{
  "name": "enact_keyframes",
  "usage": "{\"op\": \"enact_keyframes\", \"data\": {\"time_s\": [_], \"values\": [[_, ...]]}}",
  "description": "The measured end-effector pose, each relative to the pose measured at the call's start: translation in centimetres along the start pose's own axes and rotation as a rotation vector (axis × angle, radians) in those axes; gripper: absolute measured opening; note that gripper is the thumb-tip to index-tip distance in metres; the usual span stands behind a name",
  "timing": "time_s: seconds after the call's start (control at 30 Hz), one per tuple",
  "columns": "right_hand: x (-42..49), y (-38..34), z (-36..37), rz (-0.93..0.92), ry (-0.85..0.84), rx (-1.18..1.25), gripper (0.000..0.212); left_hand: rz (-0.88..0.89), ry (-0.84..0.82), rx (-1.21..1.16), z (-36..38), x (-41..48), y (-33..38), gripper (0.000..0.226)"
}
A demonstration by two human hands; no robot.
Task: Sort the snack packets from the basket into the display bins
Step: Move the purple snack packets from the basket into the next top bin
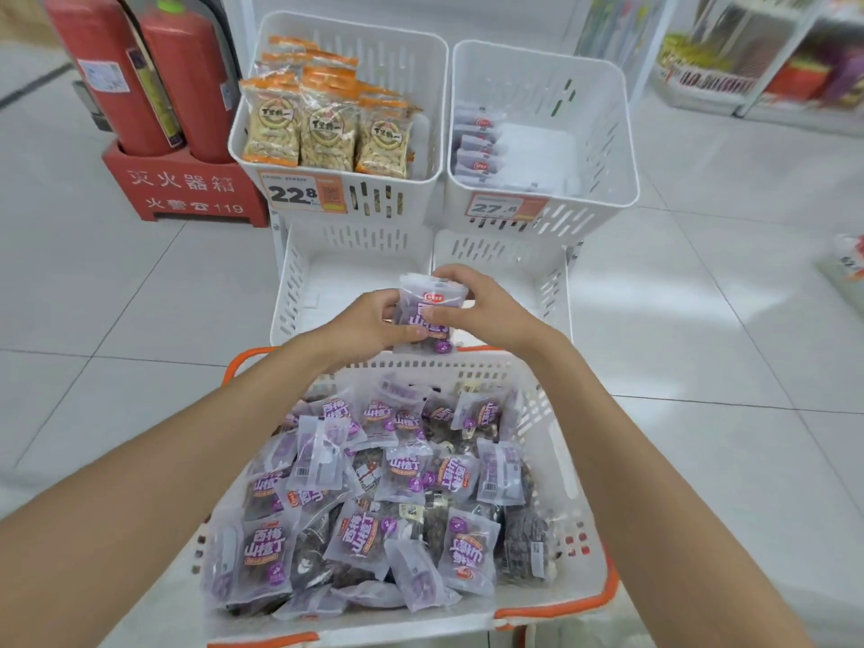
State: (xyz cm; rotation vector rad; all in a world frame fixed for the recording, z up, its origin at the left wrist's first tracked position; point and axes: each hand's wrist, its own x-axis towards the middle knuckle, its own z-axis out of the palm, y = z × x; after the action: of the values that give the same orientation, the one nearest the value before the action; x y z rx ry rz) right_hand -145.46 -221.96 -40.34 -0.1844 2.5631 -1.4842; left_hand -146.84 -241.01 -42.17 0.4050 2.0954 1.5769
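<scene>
Both bare forearms stretched forward and angled inward. The left hand (374, 327) and right hand (486, 315) were close together, fingers curled, each gripping one side of the same packets (428, 304).

purple snack packets (423, 315) upright above heaped white basket (551, 596), before white bins (299, 292).

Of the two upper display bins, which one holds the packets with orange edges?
The upper left bin, the one labelled 22.8, beside the fire extinguishers. The upper right bin, labelled 27.8, holds pale purple packets instead.
</scene>
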Motion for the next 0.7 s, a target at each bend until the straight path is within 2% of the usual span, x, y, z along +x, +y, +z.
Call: {"op": "enact_keyframes", "data": {"time_s": [0.1,0.23,0.3,0.37,0.47,0.53,0.7], "values": [[0.9,-1.8,-4.1,0.016,-0.017,0.078,0.043,0.077,-0.027,0.010,-0.1,3.1,4.0,0.030],[2.5,-3.9,-9.7,-0.054,0.144,0.130,0.032,0.213,0.024,0.190,-0.2,7.8,9.1,0.035],[3.5,-4.4,-12.7,-0.078,0.239,0.145,0.031,0.318,0.109,0.284,-0.3,10.3,11.1,0.053],[4.6,-4.2,-15.8,-0.100,0.352,0.143,0.033,0.390,0.204,0.488,-0.7,12.6,12.5,0.079],[6.8,-3.1,-20.0,-0.097,0.498,0.112,0.035,0.347,0.235,0.812,-1.2,15.5,12.7,0.105],[8.4,-1.7,-21.9,-0.054,0.529,0.059,0.039,0.269,0.216,0.960,-1.5,17.1,11.9,0.117],[13.0,2.2,-23.0,0.029,0.471,-0.081,0.042,0.237,0.242,1.057,-1.4,19.1,10.2,0.120]]}}
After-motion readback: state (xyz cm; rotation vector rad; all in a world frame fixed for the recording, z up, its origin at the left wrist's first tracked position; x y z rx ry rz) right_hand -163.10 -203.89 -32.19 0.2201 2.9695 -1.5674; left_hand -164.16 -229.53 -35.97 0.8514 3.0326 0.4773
